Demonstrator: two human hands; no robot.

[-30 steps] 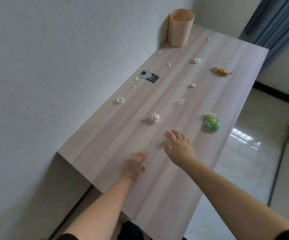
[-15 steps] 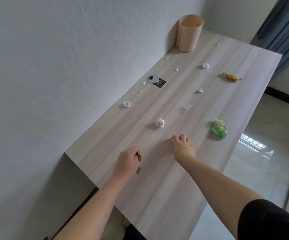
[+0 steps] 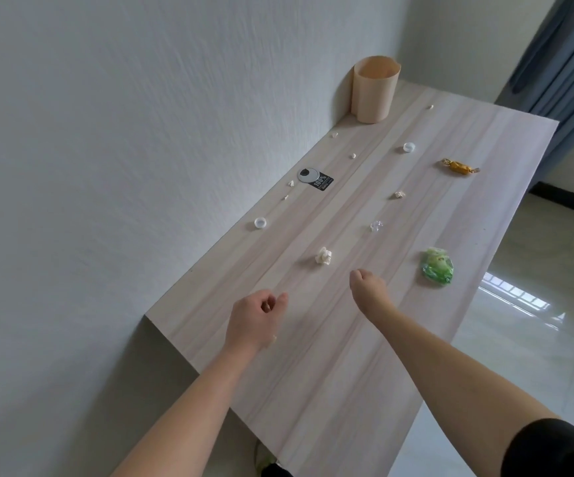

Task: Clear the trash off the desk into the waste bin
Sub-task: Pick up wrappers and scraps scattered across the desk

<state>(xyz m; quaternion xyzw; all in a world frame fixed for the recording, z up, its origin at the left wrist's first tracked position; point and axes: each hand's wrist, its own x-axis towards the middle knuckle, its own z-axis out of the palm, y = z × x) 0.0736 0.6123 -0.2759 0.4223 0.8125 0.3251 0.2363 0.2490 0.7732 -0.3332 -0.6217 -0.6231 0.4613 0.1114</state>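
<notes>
My left hand (image 3: 256, 318) hung just above the near end of the worktop (image 3: 330, 373), fingers (image 3: 280, 299) curled into a loose fist around a small brownish scrap, barely visible in the curl. My right hand (image 3: 368, 287) was closed too, knuckles up; whether it held anything I could not tell.

The waste bin (image 3: 375, 91), a beige open-topped cylinder, stood at the far corner against the wall, and all remaining litter lay between it and my hands.

Counted outward from the bin:
- six small pale crumbs
- two white bottle caps: one (image 3: 409, 147) near the bin, one (image 3: 260, 222) farther off by the wall
- one gold-wrapped candy (image 3: 459, 166)
- one clear crinkled scrap (image 3: 376, 225)
- one crumpled paper wad (image 3: 324, 256)
- one green plastic wrapper (image 3: 437, 266)

The last two lay farthest from the bin, just beyond my hands. A black-and-white sticker (image 3: 314, 179) lay flat on the surface and may not have been trash.

All of it looked nearly weightless. The wad and wrappers would crush softly, so a pinch anywhere should have served, though the film could slip. The caps were rigid, best taken across the rim. The crumbs called for a fingertip pinch or sweeping.
</notes>
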